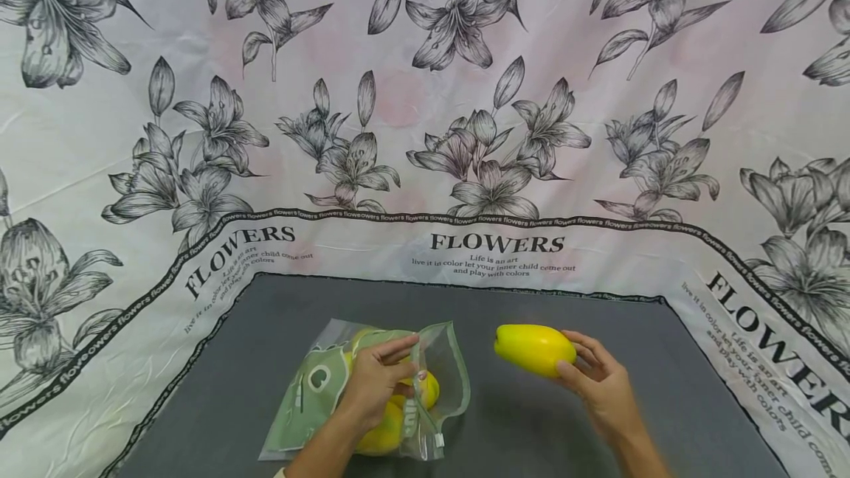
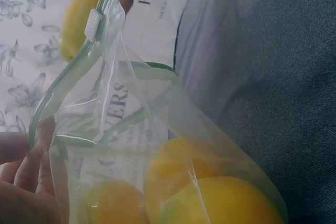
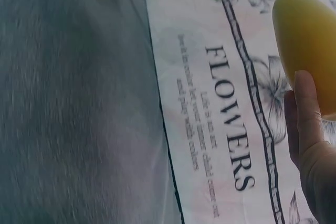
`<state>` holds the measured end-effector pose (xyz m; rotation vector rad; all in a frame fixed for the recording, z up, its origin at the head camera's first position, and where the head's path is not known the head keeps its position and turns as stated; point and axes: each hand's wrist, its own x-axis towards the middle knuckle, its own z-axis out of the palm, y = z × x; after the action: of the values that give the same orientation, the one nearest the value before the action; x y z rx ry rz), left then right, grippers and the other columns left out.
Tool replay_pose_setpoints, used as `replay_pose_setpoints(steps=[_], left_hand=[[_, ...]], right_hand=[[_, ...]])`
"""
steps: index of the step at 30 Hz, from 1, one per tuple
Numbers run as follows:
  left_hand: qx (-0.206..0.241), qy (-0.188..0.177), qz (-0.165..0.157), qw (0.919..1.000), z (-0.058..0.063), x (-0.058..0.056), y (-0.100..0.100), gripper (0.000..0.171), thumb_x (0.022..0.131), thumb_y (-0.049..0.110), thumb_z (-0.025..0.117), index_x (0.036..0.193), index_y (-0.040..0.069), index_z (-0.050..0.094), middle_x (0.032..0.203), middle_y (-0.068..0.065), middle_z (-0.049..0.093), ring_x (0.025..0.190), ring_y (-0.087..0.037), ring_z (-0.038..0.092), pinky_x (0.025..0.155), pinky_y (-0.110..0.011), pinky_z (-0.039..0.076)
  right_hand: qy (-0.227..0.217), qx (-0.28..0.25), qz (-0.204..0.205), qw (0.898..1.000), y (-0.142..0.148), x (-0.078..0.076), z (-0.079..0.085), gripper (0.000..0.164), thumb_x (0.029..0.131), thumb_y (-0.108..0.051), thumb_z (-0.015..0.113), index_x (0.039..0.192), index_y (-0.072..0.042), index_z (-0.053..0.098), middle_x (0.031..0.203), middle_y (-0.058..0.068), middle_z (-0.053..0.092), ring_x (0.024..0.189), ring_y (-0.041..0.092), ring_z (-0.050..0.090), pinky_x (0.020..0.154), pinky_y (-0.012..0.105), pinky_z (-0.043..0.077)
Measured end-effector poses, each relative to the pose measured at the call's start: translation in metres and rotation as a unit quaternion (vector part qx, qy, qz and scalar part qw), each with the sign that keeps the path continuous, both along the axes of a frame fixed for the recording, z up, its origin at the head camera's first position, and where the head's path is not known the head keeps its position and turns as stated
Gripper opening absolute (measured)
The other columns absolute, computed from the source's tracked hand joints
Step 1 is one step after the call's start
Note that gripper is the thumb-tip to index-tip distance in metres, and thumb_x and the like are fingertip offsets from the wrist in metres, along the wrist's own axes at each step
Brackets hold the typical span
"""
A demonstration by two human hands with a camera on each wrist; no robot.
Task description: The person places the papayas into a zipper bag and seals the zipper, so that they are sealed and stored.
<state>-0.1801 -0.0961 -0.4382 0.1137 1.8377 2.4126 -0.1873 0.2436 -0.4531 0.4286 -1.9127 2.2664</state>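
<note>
My right hand (image 1: 607, 386) grips a smooth, oblong yellow fruit (image 1: 534, 349) by its right end, raised to the right of a clear zip bag (image 1: 302, 397) with a green printed front. Around that fruit, the thumb and fingers also show in the right wrist view. My left hand (image 1: 372, 382) pinches the bag's rim, and the mouth gapes toward the right. Inside the bag are several yellow fruits (image 2: 220, 203), partly hidden in the head view by the hand and the print. A white zip slider (image 2: 93, 24) sits on the green zip strip.
The bag lies on a dark grey tabletop (image 1: 531, 434). A white cloth (image 1: 491, 249) with black flower drawings and lettering borders the table at the back and sides, rising behind it.
</note>
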Motion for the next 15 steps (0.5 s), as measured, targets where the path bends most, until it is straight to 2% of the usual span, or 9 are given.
replay_pose_setpoints(steps=[9, 15], left_hand=[[-0.005, 0.003, 0.003, 1.0, -0.002, 0.0, 0.0, 0.046, 0.085, -0.007, 0.066, 0.13, -0.006, 0.056, 0.135, -0.022, 0.052, 0.083, -0.027, 0.069, 0.054, -0.027, 0.057], [-0.004, 0.003, 0.002, 1.0, -0.002, 0.0, 0.001, 0.047, 0.085, -0.007, 0.066, 0.131, -0.006, 0.056, 0.135, -0.022, 0.052, 0.083, -0.029, 0.069, 0.054, -0.026, 0.056]], right_hand=[[0.025, -0.001, 0.042, 0.999, -0.022, 0.004, -0.004, 0.044, 0.093, 0.011, 0.054, 0.135, 0.01, 0.042, 0.119, 0.014, 0.057, 0.105, 0.026, 0.063, 0.081, 0.043, 0.055], [0.005, 0.042, 0.033, 0.999, -0.04, 0.006, -0.008, 0.043, 0.093, 0.006, 0.059, 0.134, 0.006, 0.047, 0.121, 0.018, 0.055, 0.106, 0.026, 0.062, 0.079, 0.041, 0.057]])
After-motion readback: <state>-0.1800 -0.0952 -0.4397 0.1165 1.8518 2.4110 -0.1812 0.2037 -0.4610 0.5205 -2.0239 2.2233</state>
